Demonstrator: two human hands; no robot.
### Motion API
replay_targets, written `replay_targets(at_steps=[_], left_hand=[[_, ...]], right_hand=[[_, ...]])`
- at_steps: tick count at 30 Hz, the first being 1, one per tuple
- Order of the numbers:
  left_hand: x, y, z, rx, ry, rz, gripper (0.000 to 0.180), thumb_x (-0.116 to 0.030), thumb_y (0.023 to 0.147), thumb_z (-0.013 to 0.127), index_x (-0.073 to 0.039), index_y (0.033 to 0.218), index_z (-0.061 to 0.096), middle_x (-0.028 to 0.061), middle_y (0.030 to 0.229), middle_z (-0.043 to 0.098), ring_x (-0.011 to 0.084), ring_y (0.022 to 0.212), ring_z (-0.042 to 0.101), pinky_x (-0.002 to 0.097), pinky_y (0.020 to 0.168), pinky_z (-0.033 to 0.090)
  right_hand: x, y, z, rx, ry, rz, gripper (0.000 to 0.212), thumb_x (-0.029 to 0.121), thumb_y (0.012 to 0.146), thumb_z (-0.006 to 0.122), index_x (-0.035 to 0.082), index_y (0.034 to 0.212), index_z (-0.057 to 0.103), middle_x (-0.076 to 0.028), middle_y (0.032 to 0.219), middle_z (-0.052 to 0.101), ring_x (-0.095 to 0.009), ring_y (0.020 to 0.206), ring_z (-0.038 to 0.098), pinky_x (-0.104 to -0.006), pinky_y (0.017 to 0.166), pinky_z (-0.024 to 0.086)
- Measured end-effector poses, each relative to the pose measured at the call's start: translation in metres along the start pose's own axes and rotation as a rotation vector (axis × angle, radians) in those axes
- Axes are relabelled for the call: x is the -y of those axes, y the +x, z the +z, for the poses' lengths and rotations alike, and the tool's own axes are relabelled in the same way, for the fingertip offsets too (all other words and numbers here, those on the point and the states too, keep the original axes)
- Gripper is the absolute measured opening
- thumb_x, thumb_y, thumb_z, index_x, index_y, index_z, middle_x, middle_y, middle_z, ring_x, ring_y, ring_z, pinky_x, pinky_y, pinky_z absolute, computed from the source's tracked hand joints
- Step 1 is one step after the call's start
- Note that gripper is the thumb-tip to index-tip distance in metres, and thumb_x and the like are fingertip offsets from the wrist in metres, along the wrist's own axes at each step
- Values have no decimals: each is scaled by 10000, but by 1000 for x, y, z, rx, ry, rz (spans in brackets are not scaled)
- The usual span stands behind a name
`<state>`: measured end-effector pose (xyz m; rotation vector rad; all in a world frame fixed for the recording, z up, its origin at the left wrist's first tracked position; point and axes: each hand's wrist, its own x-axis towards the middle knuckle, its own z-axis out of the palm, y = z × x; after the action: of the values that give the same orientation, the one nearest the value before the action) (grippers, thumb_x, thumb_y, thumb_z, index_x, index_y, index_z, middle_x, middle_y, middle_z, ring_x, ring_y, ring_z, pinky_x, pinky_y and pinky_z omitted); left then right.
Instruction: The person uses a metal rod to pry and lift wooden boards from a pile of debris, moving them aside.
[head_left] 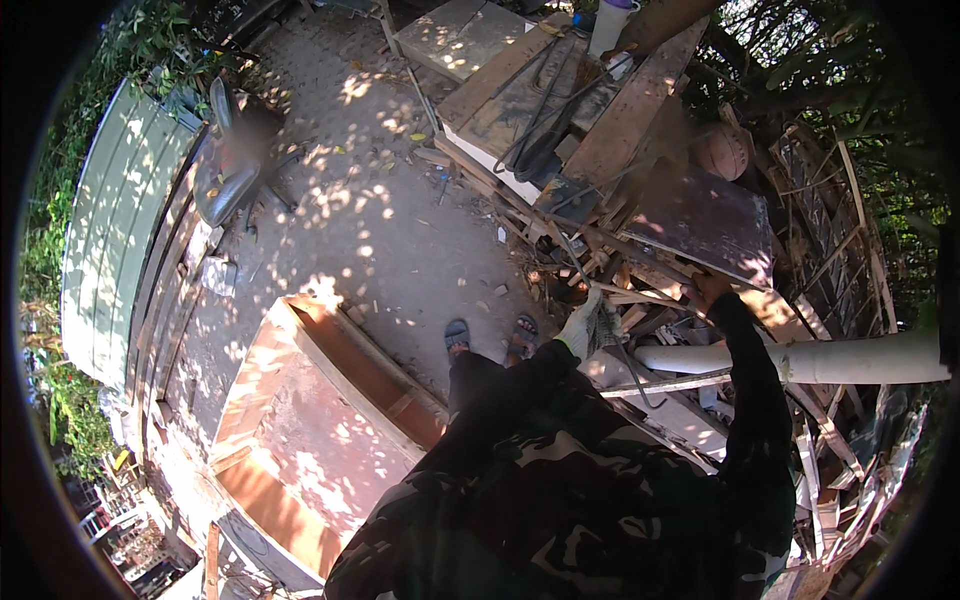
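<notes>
My left hand, in a pale work glove, is at the near edge of a heap of scrap wood. Its fingers look closed, but what they hold is hard to make out. Beside it, a thin dark rod with a hooked end slants down toward me. Farther right, my right hand reaches out bare, its fingers closed round the near end of a long, narrow wooden strip. That strip runs away to the left over the heap. Just beyond my right hand lies a dark reddish-brown board.
A white pipe crosses the heap at right. Ahead are stacked boards with dark rods on top. A large open wooden box frame lies at my left. Beyond it stand a motorcycle-like seat and a pale green metal sheet.
</notes>
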<state>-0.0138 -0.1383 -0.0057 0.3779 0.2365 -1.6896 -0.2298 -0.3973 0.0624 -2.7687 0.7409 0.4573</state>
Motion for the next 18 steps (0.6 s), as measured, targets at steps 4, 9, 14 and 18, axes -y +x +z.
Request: replay_targets(at_steps=[4,9,14,18], left_hand=[[2,3,-8,31,-7,-5,477,-567,919,525,-100,852,592,92,764,612,263,729,627,468,746,537],[0,5,-10,23,22,-3,488,-567,920,523,-89,857,599,98,770,622,268,736,635,460,745,535],[-3,4,-5,-20,-5,-30,464,-542,922,541,-88,860,613,83,766,631,262,730,641,434,736,536],[-2,2,-1,-83,-16,-19,406,-487,929,569,-94,837,611,68,756,635,241,724,644,412,710,546]], right_hand=[[59,-35,34,29,93,255,505,536,911,498,48,1014,580,-205,726,638,-395,689,639,-496,584,488],[75,-50,52,-166,83,306,513,549,903,517,50,1005,582,-207,721,636,-400,689,641,-494,613,497],[70,-50,46,-138,216,399,624,631,840,537,53,1051,637,-220,801,669,-390,804,662,-494,727,515],[76,-58,42,-110,222,512,703,708,795,516,71,1051,668,-224,845,681,-387,875,663,-503,808,504]])
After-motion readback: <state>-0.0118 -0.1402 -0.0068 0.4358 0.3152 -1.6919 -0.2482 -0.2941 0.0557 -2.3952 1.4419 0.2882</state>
